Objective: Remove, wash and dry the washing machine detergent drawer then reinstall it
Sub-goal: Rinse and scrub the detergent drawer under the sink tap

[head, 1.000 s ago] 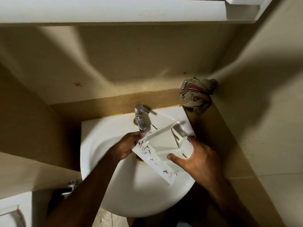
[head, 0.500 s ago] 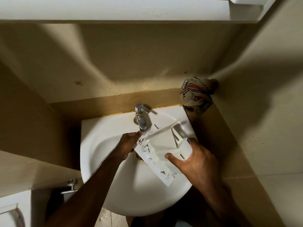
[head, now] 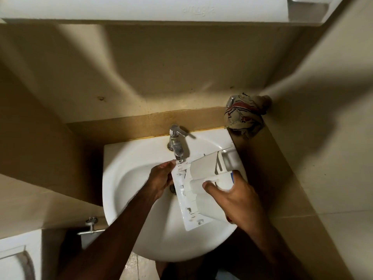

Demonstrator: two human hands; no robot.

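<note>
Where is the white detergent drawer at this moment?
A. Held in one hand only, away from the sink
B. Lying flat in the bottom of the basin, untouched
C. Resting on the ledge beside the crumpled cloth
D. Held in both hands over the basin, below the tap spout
D: the left hand and right hand both grip the detergent drawer above the basin, just under the tap.

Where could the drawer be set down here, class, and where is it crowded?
Bare basin lies left of the left hand, and below the drawer toward the front rim. Crowded: under the tap, where both hands hold the drawer; the back right corner holds a bunched cloth.
</note>
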